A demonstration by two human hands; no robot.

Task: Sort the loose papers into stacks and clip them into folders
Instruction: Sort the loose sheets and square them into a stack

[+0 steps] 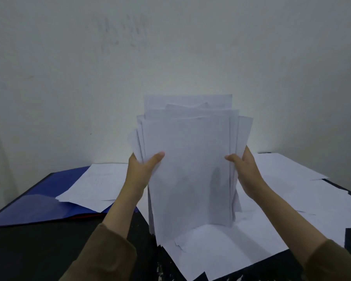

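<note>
Papers (188, 165) stand upright on the sheet-strewn table (39, 250), gripped at both edges by the left hand (142, 169) and right hand (244, 169); uneven, fanned sheets could slip sideways if either grip loosens.

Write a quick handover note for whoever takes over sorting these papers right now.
Left hand and right hand grip the sides of an upright stack of papers, its bottom edge resting on loose sheets on the dark table. The sheets in the stack are uneven at the top. The blue folder lies open at left with a few papers on it. More sheets spread at right. Nothing visibly clipped yet. Left: square the stack, sort the rest, clip into folders.
</note>
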